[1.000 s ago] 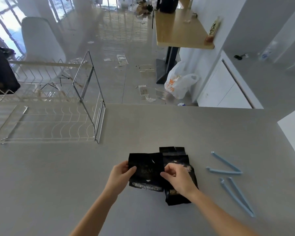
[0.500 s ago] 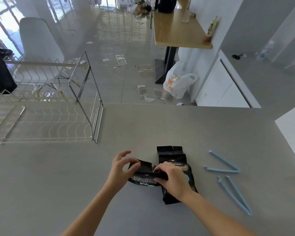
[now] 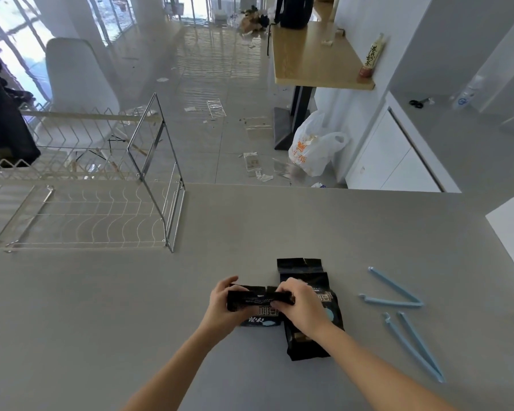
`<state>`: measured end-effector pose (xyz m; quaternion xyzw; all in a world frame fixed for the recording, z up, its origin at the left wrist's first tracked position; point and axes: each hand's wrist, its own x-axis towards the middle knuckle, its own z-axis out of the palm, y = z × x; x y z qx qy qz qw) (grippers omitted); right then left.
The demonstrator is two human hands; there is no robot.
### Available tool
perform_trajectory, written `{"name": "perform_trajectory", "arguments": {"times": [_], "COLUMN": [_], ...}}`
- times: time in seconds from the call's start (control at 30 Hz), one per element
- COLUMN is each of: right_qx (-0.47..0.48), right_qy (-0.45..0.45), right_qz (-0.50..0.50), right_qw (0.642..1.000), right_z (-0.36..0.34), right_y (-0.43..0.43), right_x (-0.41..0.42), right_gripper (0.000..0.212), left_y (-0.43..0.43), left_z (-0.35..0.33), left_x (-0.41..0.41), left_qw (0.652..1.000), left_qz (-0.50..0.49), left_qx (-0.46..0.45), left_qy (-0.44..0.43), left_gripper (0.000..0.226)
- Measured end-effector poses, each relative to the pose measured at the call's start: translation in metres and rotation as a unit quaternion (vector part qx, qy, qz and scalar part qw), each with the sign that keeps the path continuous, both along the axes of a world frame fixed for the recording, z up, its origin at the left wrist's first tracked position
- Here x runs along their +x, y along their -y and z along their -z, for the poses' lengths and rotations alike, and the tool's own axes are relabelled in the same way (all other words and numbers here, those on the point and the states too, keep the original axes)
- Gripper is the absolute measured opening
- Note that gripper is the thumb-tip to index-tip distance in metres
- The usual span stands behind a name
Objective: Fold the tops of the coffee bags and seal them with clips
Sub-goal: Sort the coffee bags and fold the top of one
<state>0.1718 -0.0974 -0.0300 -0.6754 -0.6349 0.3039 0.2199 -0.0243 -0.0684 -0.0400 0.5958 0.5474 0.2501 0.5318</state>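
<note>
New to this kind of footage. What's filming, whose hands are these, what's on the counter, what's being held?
No robot here: a person wears one wide-angle camera on the head, looking forward and down, so the arms enter from the bottom edge. The left hand and right hand together pinch the folded-over top of a black coffee bag, holding the fold down. A second coffee bag lies flat just beside and partly under it, its top not yet folded. To the right on the grey counter lie two light blue clips, both open in a V, untouched. A wire dish rack stands far left.
</note>
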Motion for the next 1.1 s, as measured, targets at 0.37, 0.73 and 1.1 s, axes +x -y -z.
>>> {"name": "perform_trajectory", "arguments": {"times": [0.37, 0.73, 1.1], "right_qx": [-0.001, -0.029, -0.007], "right_qy": [0.037, -0.007, -0.041], "right_qz": [-0.040, -0.020, 0.075], "right_qw": [0.999, 0.999, 0.996], "right_z": [0.002, 0.016, 0.017], "right_y": [-0.009, -0.014, -0.016], "right_x": [0.000, 0.012, -0.003], "right_gripper": [0.030, 0.018, 0.023], "left_y": [0.002, -0.014, -0.018], "left_z": [0.006, 0.009, 0.009], "left_x": [0.001, -0.013, -0.005], "left_qw": [0.994, 0.992, 0.981], "left_qz": [-0.037, 0.023, -0.061], "left_qx": [-0.061, -0.105, -0.149], "left_qy": [0.079, 0.059, 0.105], "left_gripper": [0.024, 0.023, 0.009]}}
